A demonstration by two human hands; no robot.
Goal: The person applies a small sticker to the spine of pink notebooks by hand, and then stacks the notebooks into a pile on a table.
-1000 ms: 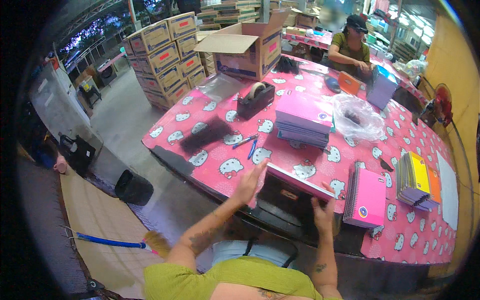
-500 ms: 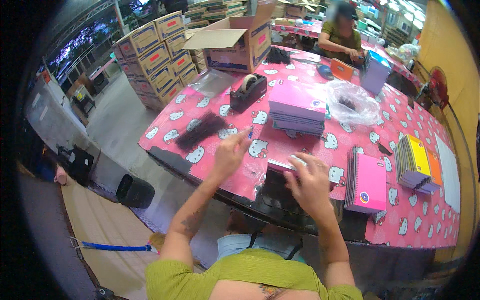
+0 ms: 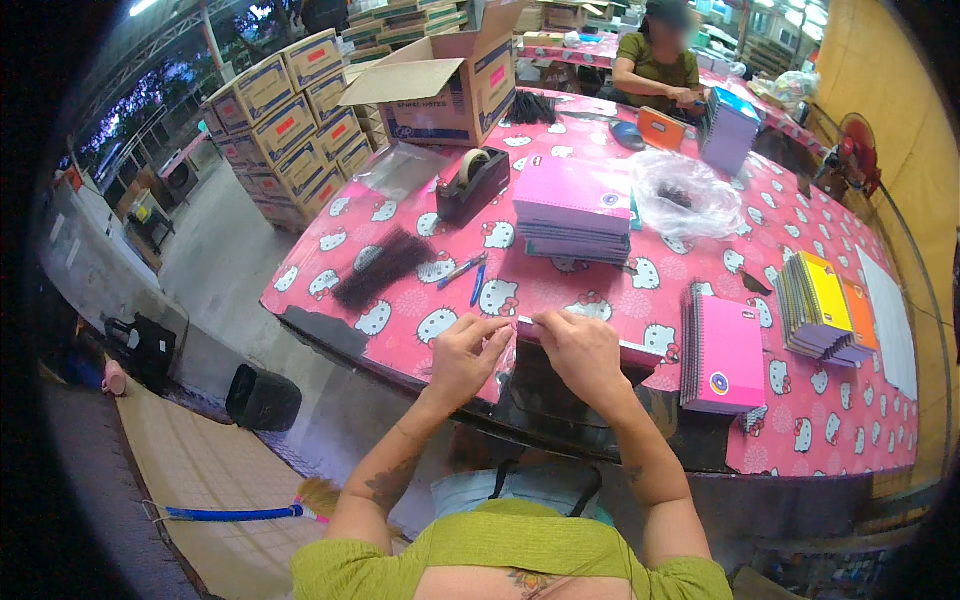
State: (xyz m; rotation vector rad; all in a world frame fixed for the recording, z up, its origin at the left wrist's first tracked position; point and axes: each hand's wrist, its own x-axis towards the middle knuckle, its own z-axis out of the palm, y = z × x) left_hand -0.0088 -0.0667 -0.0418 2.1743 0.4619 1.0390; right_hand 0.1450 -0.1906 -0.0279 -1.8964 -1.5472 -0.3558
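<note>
At the table's near edge my left hand (image 3: 466, 362) and my right hand (image 3: 582, 352) work close together, both with fingers pinched. Between their fingertips shows a small pale edge; what it belongs to is hidden. A thin white-edged piece (image 3: 640, 353) runs out to the right from beneath my right hand, above a dark recess (image 3: 545, 390). Beyond my left hand lie a blue pen (image 3: 479, 285) and a second slim, pen-like tool (image 3: 461, 271). Farther off rises a stack of pink-covered notebooks (image 3: 572, 205). A pile of black wire combs (image 3: 382, 268) lies to the left.
A black tape dispenser (image 3: 473, 187) and an open carton (image 3: 435, 100) stand behind. Right of me are pink spiral notebooks (image 3: 728, 350) and yellow ones (image 3: 822, 295). Clear plastic wrap (image 3: 688, 195) lies farther back. A co-worker (image 3: 660, 65) sits across the table.
My left hand has come back from beside the pens to the table edge. My right hand has moved left, and its spread fingers have closed into a pinch.
</note>
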